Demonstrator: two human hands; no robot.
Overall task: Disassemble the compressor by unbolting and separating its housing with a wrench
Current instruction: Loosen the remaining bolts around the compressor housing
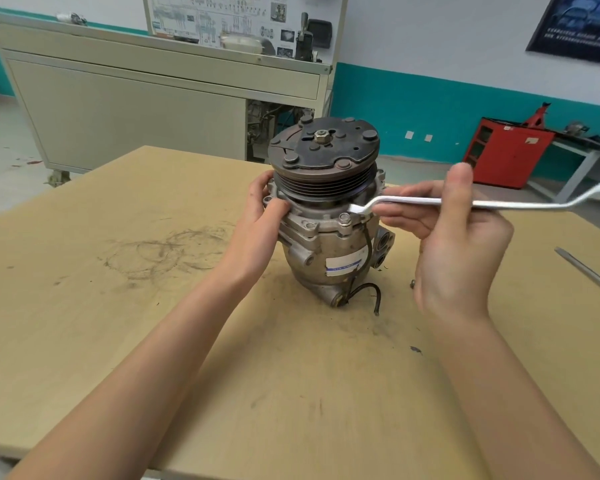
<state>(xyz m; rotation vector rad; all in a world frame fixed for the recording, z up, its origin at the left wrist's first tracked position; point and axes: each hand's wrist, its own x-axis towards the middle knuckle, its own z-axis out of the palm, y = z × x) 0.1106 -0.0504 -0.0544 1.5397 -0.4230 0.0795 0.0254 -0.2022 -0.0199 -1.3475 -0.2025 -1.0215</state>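
Observation:
A grey metal compressor [329, 244] stands upright on the wooden table [153, 306], its dark rusty pulley and clutch plate [323, 150] on top. My left hand [260, 216] grips the left side of the housing flange just under the pulley. My right hand [454, 233] holds the shaft of a silver offset ring wrench [499, 204] between thumb and fingers. The wrench's near end lies at the flange beside a bolt head [344, 218] on the front right. A black cable [371, 289] hangs down the body.
A thin metal rod [589, 271] lies on the table at the right edge, and a small dark part [412, 284] sits near my right wrist. Behind the table stand a beige cabinet [136, 109] and a red tool cabinet [506, 150].

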